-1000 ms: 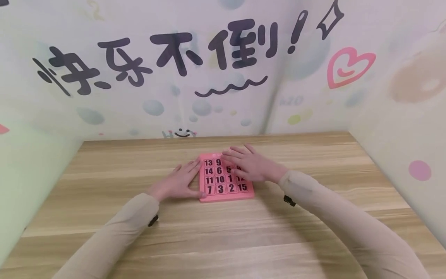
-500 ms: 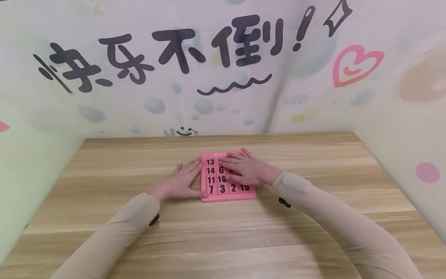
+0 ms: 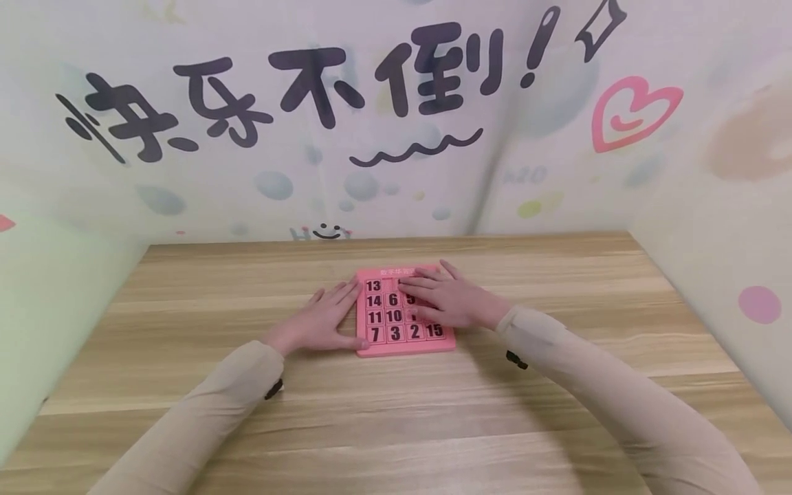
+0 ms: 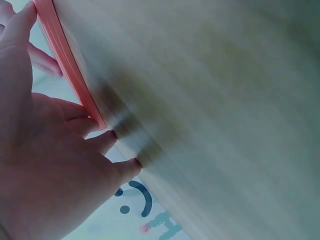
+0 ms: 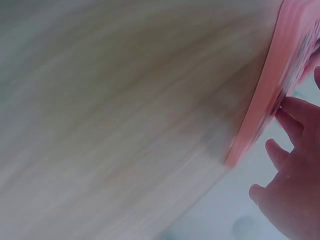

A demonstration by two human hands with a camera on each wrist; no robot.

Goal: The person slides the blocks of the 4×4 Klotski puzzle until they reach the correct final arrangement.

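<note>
A pink number sliding puzzle [image 3: 405,349] lies flat on the table in the head view, its square tiles marked with black numerals. A vacant slot [image 3: 388,284] shows in the top row, right of the 13 tile [image 3: 373,286]. Along the puzzle's left edge rests my left hand [image 3: 315,323], fingers extended and thumb at the near corner. My right hand [image 3: 454,299] reaches over the upper right, with fairly straight fingertips touching the top-row tiles. It hides several tiles there. The wrist views show the pink frame [image 4: 62,50] touched by the left fingers and right fingertips [image 5: 282,107] at the tiles.
The wood-grain table [image 3: 371,426] extends around the puzzle on all sides. A white back wall [image 3: 247,199] with dark writing and coloured dots rises behind it. Pale side walls [image 3: 711,247] enclose the table left and right.
My right hand first shifted left over the top row, then back right. The 9 tile beside 13 has left its place, where a vacant slot now shows. My left hand stays put.
</note>
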